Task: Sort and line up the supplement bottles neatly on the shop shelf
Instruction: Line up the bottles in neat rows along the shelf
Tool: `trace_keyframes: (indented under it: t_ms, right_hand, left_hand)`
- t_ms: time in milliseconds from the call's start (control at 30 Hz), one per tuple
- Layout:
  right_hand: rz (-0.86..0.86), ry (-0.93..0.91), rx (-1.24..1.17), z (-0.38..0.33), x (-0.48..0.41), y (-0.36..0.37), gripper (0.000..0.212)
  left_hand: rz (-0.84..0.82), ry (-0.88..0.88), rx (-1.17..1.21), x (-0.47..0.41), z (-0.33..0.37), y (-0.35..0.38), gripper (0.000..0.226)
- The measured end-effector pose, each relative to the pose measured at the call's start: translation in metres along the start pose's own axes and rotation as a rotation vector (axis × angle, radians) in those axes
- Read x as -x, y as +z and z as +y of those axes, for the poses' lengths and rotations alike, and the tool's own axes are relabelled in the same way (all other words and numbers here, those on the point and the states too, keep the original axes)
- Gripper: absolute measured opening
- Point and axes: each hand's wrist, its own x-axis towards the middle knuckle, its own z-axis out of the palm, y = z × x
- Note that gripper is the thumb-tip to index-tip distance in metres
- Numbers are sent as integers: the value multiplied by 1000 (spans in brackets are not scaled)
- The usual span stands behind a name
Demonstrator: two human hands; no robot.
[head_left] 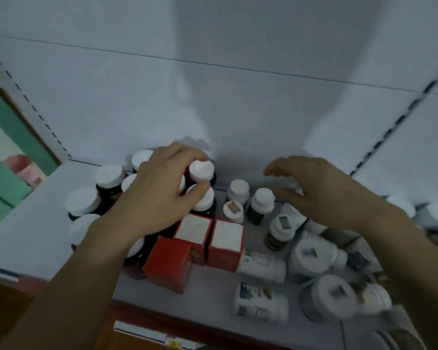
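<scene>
Dark supplement bottles with white caps (111,176) stand grouped at the back left of the white shelf (31,236). My left hand (159,190) lies over that group, fingers curled round the cap of one dark bottle (201,170), thumb against the bottle in front of it (204,200). My right hand (324,190) hovers above the right-hand bottles with fingers spread and loosely bent, holding nothing. Three red boxes (168,263) stand near the front. White bottles lie on their sides at the right (262,301), and green-labelled ones (259,205) stand in the middle.
The shelf's white back panel (213,102) rises behind, with slotted uprights at left (36,109) and right (400,120). A red-brown price rail (162,322) runs along the front edge. Pink and green goods (25,168) show at far left.
</scene>
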Motion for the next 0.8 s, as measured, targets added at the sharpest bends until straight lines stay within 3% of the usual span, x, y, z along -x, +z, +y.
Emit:
trace_keyframes:
  t_ms: [100,300,467,667,800]
  right_hand:
    - [68,4,-87,-7,51,12,27]
    - [-64,33,-25,10,104,59,35]
    - [210,163,-218,18,120,60,31]
    - [519,386,-422,38,135,36,31]
    - [678,432,-527,61,155,10,25]
  left_hand:
    - [-151,152,-80,-2,24,21,47]
    - [-396,415,-123,12,48,58,39]
    - [-427,477,-336,20,73,86,56]
    - [-617,381,-570,16,101,109,52]
    - [-621,316,-669,13,112,119,47]
